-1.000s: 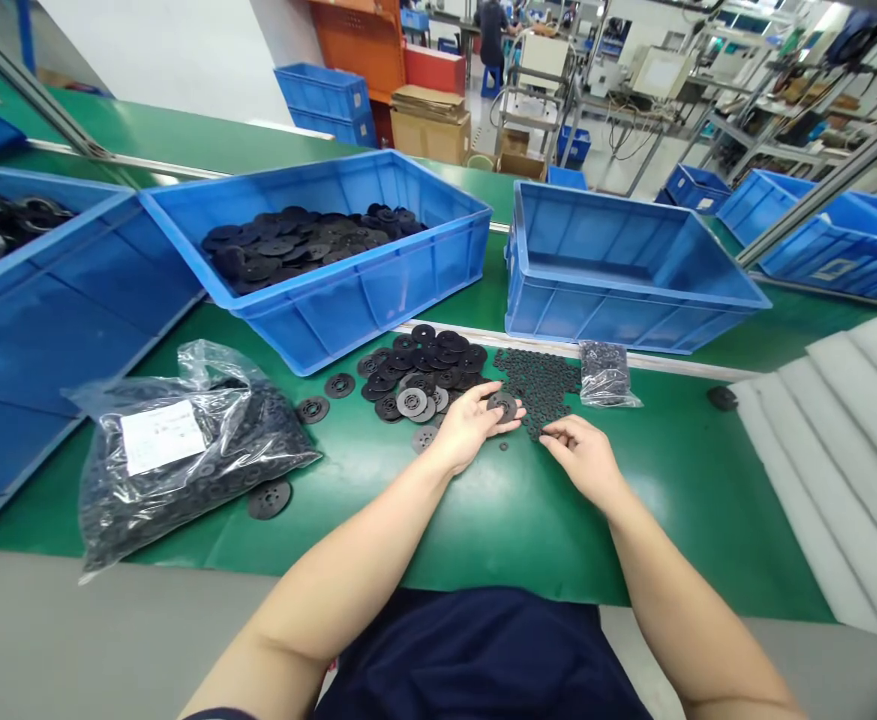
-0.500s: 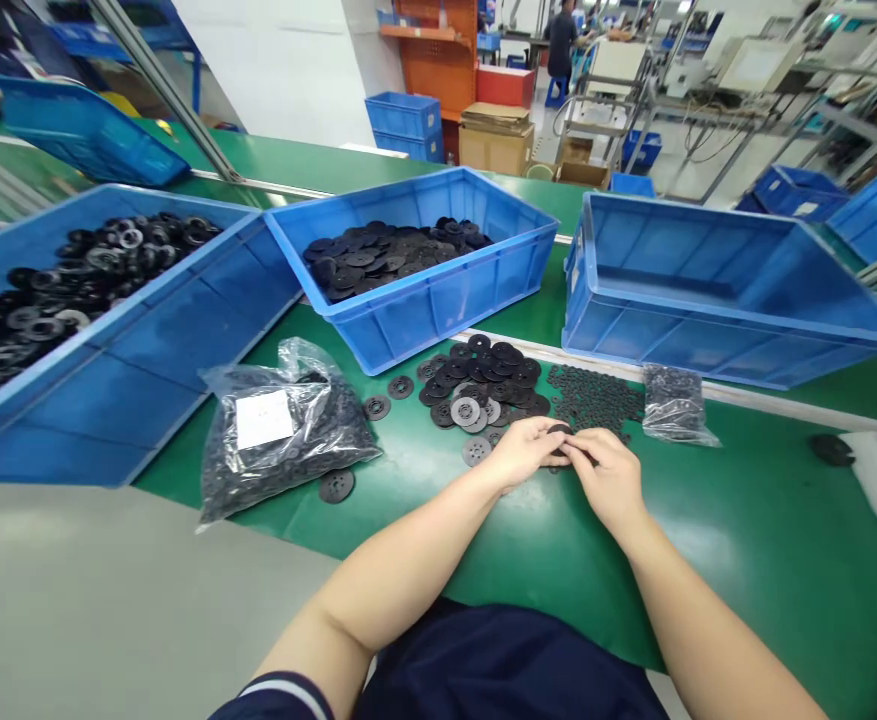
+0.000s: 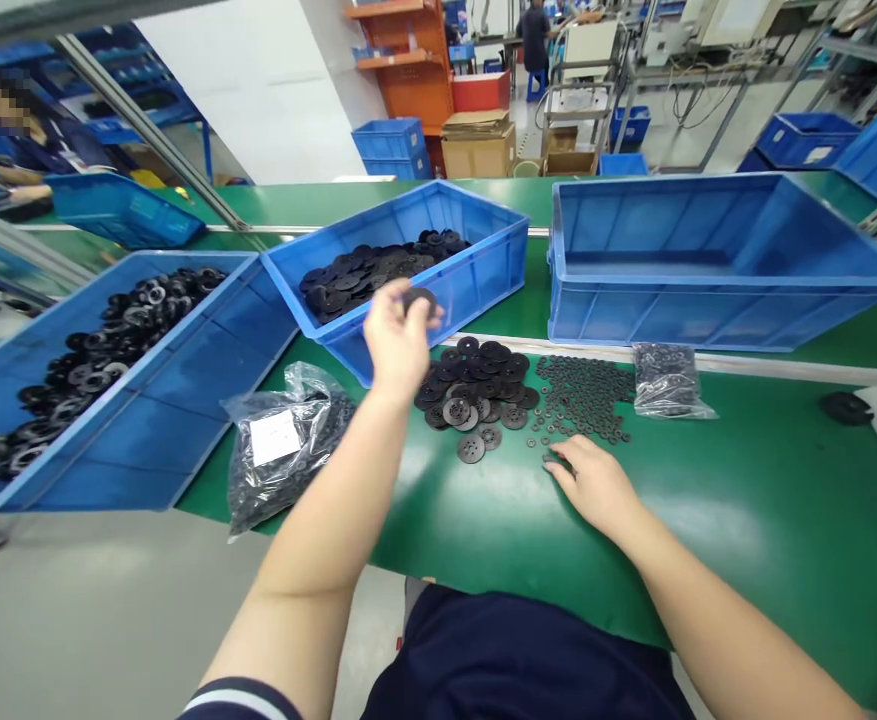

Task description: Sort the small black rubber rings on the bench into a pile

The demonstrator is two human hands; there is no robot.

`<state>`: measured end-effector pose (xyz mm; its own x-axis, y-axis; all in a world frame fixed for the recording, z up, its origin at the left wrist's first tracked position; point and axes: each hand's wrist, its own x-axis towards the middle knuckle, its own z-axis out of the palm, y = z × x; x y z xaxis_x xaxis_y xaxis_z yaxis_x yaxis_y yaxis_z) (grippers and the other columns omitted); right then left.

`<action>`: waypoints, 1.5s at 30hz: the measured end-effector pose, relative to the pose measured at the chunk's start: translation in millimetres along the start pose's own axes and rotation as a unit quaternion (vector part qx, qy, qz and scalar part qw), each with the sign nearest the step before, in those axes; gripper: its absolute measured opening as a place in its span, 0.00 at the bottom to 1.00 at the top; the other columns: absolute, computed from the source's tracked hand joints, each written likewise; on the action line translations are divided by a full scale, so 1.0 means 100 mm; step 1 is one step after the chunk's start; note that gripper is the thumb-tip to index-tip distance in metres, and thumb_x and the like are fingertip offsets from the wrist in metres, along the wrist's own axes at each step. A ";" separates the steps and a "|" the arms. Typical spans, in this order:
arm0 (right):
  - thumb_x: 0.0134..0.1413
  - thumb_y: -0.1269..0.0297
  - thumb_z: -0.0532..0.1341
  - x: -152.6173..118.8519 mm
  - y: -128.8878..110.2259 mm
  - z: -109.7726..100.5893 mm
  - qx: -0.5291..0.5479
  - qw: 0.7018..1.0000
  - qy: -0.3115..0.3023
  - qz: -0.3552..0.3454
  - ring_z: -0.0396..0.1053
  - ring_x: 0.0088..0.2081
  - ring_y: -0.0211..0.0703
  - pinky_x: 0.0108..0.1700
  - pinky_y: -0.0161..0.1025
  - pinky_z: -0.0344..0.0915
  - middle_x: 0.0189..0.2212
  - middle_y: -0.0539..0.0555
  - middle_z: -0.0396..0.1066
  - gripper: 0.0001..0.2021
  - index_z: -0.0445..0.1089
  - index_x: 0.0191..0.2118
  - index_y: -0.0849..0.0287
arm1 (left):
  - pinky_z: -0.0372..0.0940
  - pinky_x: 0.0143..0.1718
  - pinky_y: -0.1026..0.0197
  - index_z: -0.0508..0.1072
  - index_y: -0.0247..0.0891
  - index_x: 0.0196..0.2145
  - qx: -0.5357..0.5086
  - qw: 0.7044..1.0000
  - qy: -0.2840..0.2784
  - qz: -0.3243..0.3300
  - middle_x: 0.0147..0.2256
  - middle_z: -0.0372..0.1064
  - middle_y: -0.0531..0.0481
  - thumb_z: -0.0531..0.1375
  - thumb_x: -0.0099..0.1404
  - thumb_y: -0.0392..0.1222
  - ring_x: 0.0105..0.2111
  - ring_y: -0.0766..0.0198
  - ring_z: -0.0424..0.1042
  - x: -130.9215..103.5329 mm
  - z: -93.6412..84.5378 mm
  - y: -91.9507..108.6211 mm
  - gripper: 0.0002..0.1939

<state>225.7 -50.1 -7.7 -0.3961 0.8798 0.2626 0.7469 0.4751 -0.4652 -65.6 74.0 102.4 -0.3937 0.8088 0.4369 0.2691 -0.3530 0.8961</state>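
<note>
My left hand (image 3: 399, 335) is raised at the near side of the middle blue bin (image 3: 475, 270), pinching a flat black disc (image 3: 418, 299). Inside that bin lies a heap of similar discs (image 3: 378, 268). On the green table is a pile of black discs (image 3: 475, 375), a few greyer ones at its near edge. To its right spread many small black rings (image 3: 588, 390). My right hand (image 3: 594, 485) rests low over the table just in front of them, thumb and fingertips closed around a small black ring (image 3: 547, 458).
A clear bag of black parts (image 3: 288, 450) with a white label lies left of the discs. A smaller bag (image 3: 669, 380) sits right of the rings. The left blue bin (image 3: 235, 350) holds black rings; another blue bin (image 3: 708, 310) stands at right. A co-worker (image 3: 40, 140) is across at far left.
Both hands were together over a disc in front of the pile. My left hand has moved up and left to the middle bin with a disc; my right hand has stayed low by the small rings.
</note>
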 end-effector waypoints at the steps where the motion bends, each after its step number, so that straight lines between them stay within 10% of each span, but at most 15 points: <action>1: 0.64 0.64 0.59 -0.01 -0.01 0.03 -0.015 1.000 -0.010 0.001 0.73 0.39 0.46 0.42 0.40 0.70 0.39 0.57 0.73 0.09 0.75 0.44 0.58 | 0.67 0.58 0.49 0.65 0.37 0.56 0.073 0.996 0.024 0.037 0.52 0.71 0.38 0.62 0.67 0.50 0.54 0.54 0.73 0.16 -0.09 0.02 0.23; 4: 0.64 0.68 0.57 -0.01 -0.01 0.10 -0.035 0.999 -0.019 0.004 0.73 0.39 0.45 0.42 0.39 0.70 0.39 0.57 0.72 0.09 0.76 0.41 0.57 | 0.50 0.68 0.44 0.59 0.35 0.63 0.247 0.960 0.040 0.124 0.64 0.57 0.34 0.61 0.67 0.51 0.67 0.47 0.54 0.21 -0.29 0.02 0.32; 7: 0.64 0.68 0.57 0.00 0.00 0.13 -0.038 0.999 -0.018 0.005 0.72 0.37 0.43 0.40 0.38 0.69 0.38 0.56 0.72 0.09 0.76 0.39 0.56 | 0.52 0.66 0.43 0.61 0.34 0.62 0.338 0.923 -0.061 0.175 0.61 0.60 0.34 0.58 0.69 0.50 0.64 0.46 0.58 -0.28 -0.35 -0.10 0.28; 14: 0.64 0.67 0.57 0.01 -0.03 0.10 -0.037 0.999 -0.021 0.011 0.71 0.38 0.44 0.40 0.38 0.67 0.37 0.56 0.72 0.08 0.75 0.39 0.56 | 0.62 0.50 0.42 0.73 0.37 0.43 0.459 0.868 -0.191 0.018 0.47 0.71 0.37 0.64 0.63 0.45 0.49 0.43 0.67 -1.17 -0.31 -0.48 0.13; 20: 0.63 0.67 0.58 0.02 0.02 0.09 -0.018 1.000 -0.016 0.003 0.72 0.38 0.44 0.39 0.38 0.67 0.37 0.54 0.73 0.07 0.74 0.39 0.56 | 0.65 0.47 0.52 0.67 0.39 0.32 0.310 0.945 -0.106 -0.009 0.36 0.73 0.46 0.62 0.63 0.41 0.39 0.56 0.72 -1.01 -0.35 -0.46 0.07; 24: 0.63 0.66 0.57 0.03 0.02 0.10 0.016 1.000 0.012 -0.001 0.72 0.36 0.44 0.38 0.39 0.67 0.35 0.54 0.73 0.07 0.74 0.38 0.56 | 0.69 0.33 0.60 0.64 0.39 0.37 0.082 0.986 -0.036 -0.138 0.30 0.73 0.50 0.62 0.63 0.48 0.31 0.60 0.76 -0.95 -0.32 -0.33 0.13; 32: 0.67 0.65 0.55 0.05 -0.26 0.00 0.130 0.981 0.129 -0.066 0.71 0.35 0.42 0.38 0.39 0.70 0.35 0.56 0.72 0.09 0.73 0.42 0.57 | 0.71 0.23 0.62 0.69 0.33 0.37 -0.184 0.854 -0.311 -0.375 0.26 0.73 0.47 0.68 0.55 0.60 0.22 0.60 0.76 -1.66 0.34 -0.02 0.27; 45: 0.67 0.66 0.55 0.01 -0.18 0.02 0.106 0.986 0.112 -0.065 0.72 0.38 0.44 0.43 0.43 0.72 0.36 0.56 0.74 0.12 0.77 0.42 0.55 | 0.76 0.36 0.59 0.72 0.31 0.35 -0.236 0.809 -0.307 -0.442 0.28 0.77 0.45 0.77 0.43 0.54 0.28 0.60 0.79 -1.82 0.42 -0.13 0.30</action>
<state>210.9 -57.7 -1.2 -0.3349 0.7980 0.5011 0.5599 0.5963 -0.5753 39.3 -49.1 8.4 0.3006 0.8734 -0.3832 -0.3010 0.4682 0.8308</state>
